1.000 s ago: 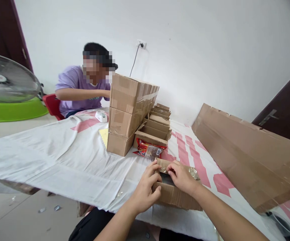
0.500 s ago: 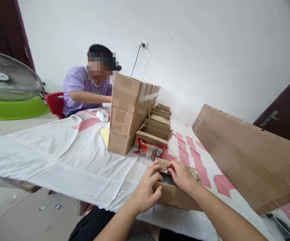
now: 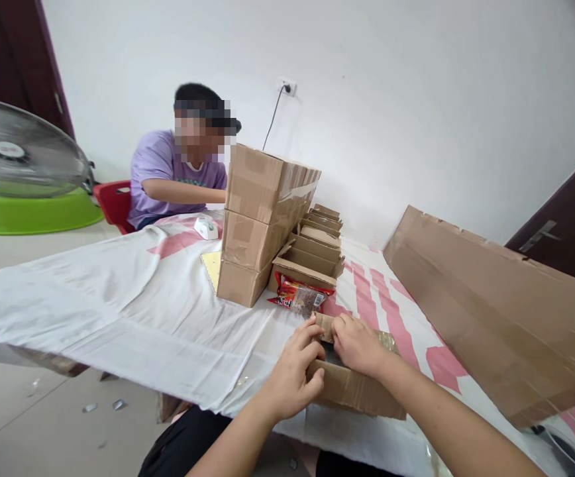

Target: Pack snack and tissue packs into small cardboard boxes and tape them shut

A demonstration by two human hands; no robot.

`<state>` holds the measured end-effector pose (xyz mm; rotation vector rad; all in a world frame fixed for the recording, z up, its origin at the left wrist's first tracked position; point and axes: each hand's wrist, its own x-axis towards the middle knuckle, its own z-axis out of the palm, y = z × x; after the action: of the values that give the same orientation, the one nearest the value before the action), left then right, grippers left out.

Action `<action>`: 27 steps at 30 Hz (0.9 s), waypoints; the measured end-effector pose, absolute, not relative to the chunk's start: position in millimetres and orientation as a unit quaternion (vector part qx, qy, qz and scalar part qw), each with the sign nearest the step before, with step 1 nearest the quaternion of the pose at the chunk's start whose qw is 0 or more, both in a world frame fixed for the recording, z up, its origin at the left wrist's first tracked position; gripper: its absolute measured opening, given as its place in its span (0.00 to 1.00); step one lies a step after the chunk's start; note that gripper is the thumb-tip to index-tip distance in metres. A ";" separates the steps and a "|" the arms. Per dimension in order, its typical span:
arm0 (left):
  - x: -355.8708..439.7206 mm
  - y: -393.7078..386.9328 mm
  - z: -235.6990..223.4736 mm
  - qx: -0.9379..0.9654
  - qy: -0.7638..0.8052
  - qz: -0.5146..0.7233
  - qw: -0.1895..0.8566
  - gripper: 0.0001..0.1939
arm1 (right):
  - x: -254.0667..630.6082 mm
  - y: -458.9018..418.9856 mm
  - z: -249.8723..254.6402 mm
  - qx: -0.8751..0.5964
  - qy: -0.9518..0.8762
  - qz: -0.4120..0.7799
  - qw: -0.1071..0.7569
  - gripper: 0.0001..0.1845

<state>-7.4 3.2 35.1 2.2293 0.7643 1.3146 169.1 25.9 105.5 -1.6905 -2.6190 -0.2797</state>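
An open cardboard box (image 3: 357,392) lies at the table's near edge, directly before me. My left hand (image 3: 297,374) grips its left end, thumb outside and fingers bent over the edge. Over the opening, my right hand (image 3: 360,344) is closed, its fingers curled at the far flap and fingertips mostly hidden. Dark contents show between my hands, too covered to name. Shiny clear tape is on the far flap, to the right of my right hand. Just beyond the box rests a red snack packet (image 3: 301,296), leaning against another open box (image 3: 312,262).
Closed cartons (image 3: 250,242) are stacked on the left, beside a row of open boxes. A large cardboard sheet (image 3: 491,311) stands at the right. Across the cloth-covered table (image 3: 118,311) sits a person in purple (image 3: 161,162), near a white device (image 3: 206,228). A fan (image 3: 24,156) stands far left.
My right hand has turned and its fingers have curled down further at the box's far flap. My left hand keeps its place on the box. The whole view has shifted slightly.
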 end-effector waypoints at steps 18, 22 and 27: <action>-5.9 4.7 32.9 0.799 0.273 0.483 0.231 0.07 | 190.0 4.6 105.0 -0.496 -0.839 0.067 0.213 0.06; -6.5 4.8 32.4 0.800 0.272 0.482 0.230 0.07 | 190.0 4.4 107.0 -0.506 -0.825 0.101 0.231 0.05; -5.9 4.9 32.6 0.800 0.273 0.484 0.229 0.09 | 192.9 9.1 105.9 -0.530 -0.796 0.095 0.276 0.06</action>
<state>-5.9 4.9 32.6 2.2011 0.7502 1.3316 192.9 9.1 105.9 -1.4247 -2.1381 0.2545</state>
